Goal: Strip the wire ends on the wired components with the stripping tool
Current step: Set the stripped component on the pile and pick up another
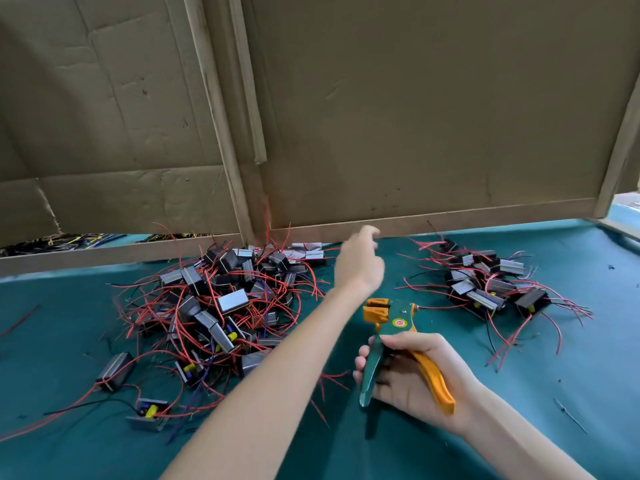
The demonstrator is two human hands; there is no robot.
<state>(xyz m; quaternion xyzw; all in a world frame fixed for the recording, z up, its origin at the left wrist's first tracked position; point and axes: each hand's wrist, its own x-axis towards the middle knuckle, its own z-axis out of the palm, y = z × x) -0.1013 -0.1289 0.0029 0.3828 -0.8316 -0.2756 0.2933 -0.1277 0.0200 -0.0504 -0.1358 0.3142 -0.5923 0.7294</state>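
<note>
fingers (pixel 398 341) of right hand (pixel 412 372) grip stripping tool (pixel 394 327), head pointing away.

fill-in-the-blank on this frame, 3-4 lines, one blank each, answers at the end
1. The stripping tool is gripped by the ____ hand.
2. The tool's handles are green and ____.
3. The left hand holds ____, blurred above the table.
4. The bigger pile of wired components lies on the ____ side; the smaller pile is opposite.

Answers: right; orange; nothing; left
</note>
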